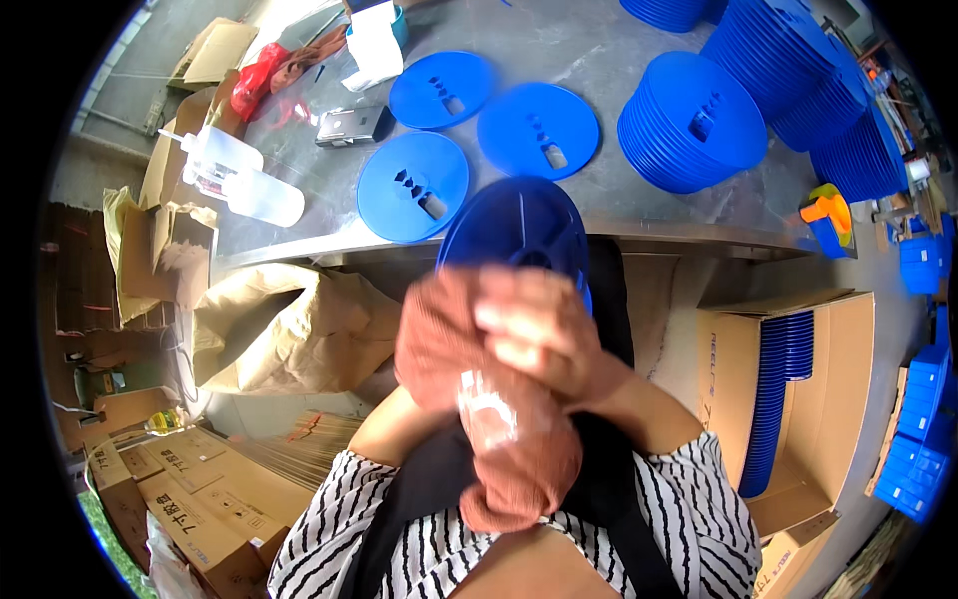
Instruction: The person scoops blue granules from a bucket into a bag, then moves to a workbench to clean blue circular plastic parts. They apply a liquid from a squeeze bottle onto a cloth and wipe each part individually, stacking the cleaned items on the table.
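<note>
A brown ribbed cloth with a shiny clear patch hangs in front of my chest. My left forearm runs up to it, and the cloth hides my left hand and its fingers. My right hand is at the cloth's right side, its fingers smeared by motion, so its grip is unclear. Just beyond both hands, a dark blue spoked plastic reel leans at the table's front edge. The cloth and my right hand cover its lower part.
Three flat blue discs lie on the metal table. Stacks of blue discs stand to the right, white bottles to the left, near a black box. An open carton holding blue discs stands at lower right.
</note>
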Available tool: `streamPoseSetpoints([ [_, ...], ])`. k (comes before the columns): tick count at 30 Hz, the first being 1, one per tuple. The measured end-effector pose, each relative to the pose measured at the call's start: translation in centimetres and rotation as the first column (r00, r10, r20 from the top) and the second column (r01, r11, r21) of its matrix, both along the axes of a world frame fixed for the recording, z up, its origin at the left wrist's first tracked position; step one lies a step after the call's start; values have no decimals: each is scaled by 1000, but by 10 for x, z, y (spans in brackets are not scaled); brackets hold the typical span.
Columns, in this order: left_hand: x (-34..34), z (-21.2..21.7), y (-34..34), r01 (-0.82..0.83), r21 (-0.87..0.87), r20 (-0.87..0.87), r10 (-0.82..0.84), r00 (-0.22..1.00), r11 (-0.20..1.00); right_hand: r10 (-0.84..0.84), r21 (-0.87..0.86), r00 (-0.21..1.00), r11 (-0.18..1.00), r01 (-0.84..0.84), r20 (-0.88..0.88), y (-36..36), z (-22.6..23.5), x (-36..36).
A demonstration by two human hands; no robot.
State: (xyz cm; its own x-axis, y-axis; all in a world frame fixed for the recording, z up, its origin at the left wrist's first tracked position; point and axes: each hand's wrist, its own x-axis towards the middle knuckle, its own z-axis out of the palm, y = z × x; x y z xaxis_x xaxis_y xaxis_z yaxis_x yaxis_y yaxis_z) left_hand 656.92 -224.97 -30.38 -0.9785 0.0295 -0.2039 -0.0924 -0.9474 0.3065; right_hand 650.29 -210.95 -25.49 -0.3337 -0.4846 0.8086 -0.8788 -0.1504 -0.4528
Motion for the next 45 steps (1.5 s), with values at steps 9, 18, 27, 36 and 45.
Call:
streamPoseSetpoints([
  [9, 31, 15, -63, -316, -815, -197, 281, 939, 486, 655, -547, -128, 710, 444, 745, 5, -94, -73],
  [18, -65, 20, -88, -317, -725, -190, -264, 946, -611, 766, -684, -23, 587, 433, 643, -26, -76, -103],
  [27, -177, -37, -20, -574, -394, -160, -561, 812, -718, 480, -487, 184, 644, 590, 858, 74, -74, -3],
  [36, -95, 6, -63, -353, -700, -203, -302, 932, -621, 621, -513, -14, 661, 548, 784, 108, -110, 16],
  [45, 41, -60, -46, -114, -863, -167, 65, 984, -492, 359, -361, 44, 930, 64, 932, 64, -75, 24],
])
